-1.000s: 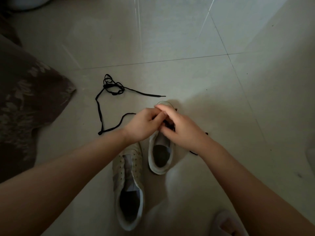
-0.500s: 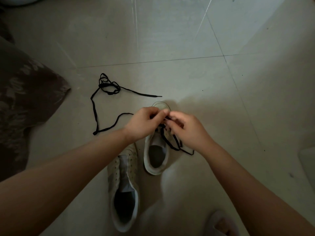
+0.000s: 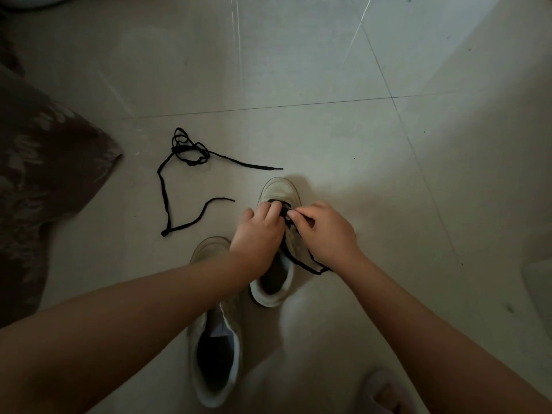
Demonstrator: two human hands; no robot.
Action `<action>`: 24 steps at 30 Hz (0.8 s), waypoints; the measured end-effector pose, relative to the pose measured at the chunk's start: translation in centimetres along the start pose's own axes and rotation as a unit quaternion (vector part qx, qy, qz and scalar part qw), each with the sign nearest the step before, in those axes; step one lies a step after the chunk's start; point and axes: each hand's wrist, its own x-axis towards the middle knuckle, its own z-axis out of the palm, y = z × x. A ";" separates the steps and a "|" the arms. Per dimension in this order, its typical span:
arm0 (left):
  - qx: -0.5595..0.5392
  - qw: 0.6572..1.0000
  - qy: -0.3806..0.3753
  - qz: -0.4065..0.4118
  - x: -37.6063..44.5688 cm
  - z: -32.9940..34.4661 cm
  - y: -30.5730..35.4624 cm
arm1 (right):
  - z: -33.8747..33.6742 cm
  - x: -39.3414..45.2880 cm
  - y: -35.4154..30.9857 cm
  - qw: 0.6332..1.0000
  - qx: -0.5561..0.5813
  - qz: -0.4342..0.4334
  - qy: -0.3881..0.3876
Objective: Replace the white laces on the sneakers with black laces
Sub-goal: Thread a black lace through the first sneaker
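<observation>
A person laces a pale sneaker (image 3: 279,192) on a tiled floor (image 3: 328,70), toe pointing away, near the middle of the floor. The left hand (image 3: 259,228) curls its fingers down onto the eyelet area, seemingly gripping the black lace (image 3: 301,259) there, though the exact hold is hidden. The right hand (image 3: 325,231) pinches the same lace between thumb and forefinger just beside the left; slack loops off the shoe's right side onto the floor. A second sneaker (image 3: 215,339), unlaced, sits nearer the person, partly under the left forearm. A spare black lace (image 3: 167,201) lies loose, well apart to the left, toward a patterned cushion (image 3: 44,162). Done well, this step likely means steadying the shoe, feeding the tip cleanly through each eyelet, and keeping both ends even and untwisted.
</observation>
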 end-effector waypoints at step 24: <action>-0.303 0.945 0.106 -0.065 -1.7 0.8 -2.2 | 0.7 0.0 1.3 0.998 0.023 -0.060 0.025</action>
